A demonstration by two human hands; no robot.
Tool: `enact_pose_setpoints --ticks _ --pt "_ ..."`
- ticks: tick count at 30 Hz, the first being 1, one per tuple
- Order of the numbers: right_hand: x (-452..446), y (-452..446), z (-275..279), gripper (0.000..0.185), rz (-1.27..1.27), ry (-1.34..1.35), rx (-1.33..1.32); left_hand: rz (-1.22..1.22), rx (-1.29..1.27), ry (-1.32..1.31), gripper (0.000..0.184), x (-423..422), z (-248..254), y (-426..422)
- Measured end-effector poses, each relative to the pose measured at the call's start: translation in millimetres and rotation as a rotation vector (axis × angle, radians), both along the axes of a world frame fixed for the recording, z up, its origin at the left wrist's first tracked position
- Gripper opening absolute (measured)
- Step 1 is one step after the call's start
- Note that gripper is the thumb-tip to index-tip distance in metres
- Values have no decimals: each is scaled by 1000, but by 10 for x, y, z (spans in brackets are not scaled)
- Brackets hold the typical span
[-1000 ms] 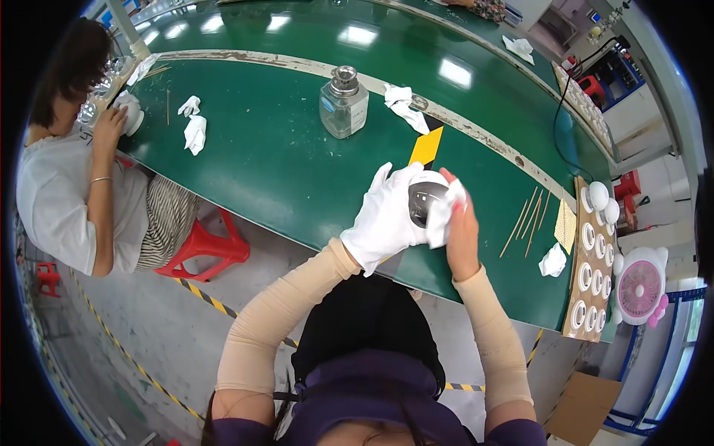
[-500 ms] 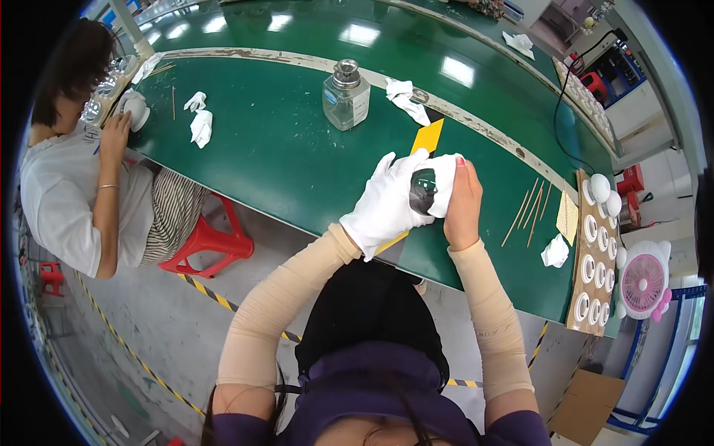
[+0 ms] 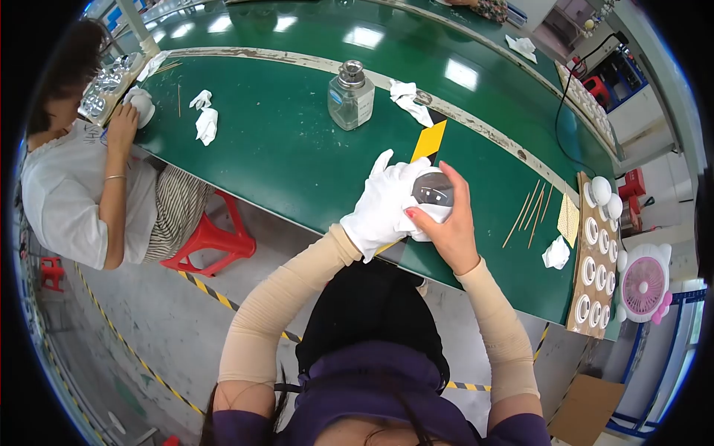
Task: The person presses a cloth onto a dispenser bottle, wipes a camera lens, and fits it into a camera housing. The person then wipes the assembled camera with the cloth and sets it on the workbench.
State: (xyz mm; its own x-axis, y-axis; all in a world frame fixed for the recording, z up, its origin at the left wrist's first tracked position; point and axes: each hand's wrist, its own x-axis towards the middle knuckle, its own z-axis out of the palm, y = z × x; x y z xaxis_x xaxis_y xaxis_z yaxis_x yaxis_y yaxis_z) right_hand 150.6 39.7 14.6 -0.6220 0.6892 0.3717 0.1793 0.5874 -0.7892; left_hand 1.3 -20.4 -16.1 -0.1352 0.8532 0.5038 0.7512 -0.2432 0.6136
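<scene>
Head view first: the person at the green table [image 3: 268, 141] has both hands up above its near edge, more or less in the middle, and the dome piece [image 3: 433, 190] is right there between them. It's a round thing with a dark, shiny face and some white around it; can't tell if the white below is its own rim or a cloth.

Left hand [image 3: 381, 204] has a white glove on and is wrapped round one side of the piece. Right hand [image 3: 455, 227] is bare and grips the other side, thumb low across the front and a finger up along the top, so yeah, both hands have hold of it.

Yellow-and-black tape [image 3: 429, 141] runs across just behind. A clear bottle [image 3: 351, 102] with a metal top stands toward the far edge, a crumpled cloth [image 3: 410, 102] right of it. Near the right end you've got thin sticks [image 3: 529, 214], a balled wipe [image 3: 556, 253] and a board [image 3: 579, 291] of white round parts. Over at the left end, a co-worker's hand [image 3: 121, 128] is touching a white piece [image 3: 142, 106].
</scene>
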Motion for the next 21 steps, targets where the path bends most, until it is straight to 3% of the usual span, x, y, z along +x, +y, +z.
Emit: enact_pose_setpoints --ticks 4,6,7,11,13,21 --pt "-98 9 29 45 -61 41 14 0 8 3 83 -29 -99 54" --pt "-164 157 -70 26 -195 221 -342 4 -4 16 83 -10 -69 49" --pt "-190 191 -81 21 -190 251 -354 11 31 31 84 36 4 34" --pt "-62 257 -274 22 -170 545 -645 -29 23 25 90 1 104 -11" --pt "69 244 -297 22 -209 504 -624 -40 -37 32 109 -23 123 -41" --pt "532 345 -64 29 -427 557 -590 33 -177 -61 121 -36 213 -212"
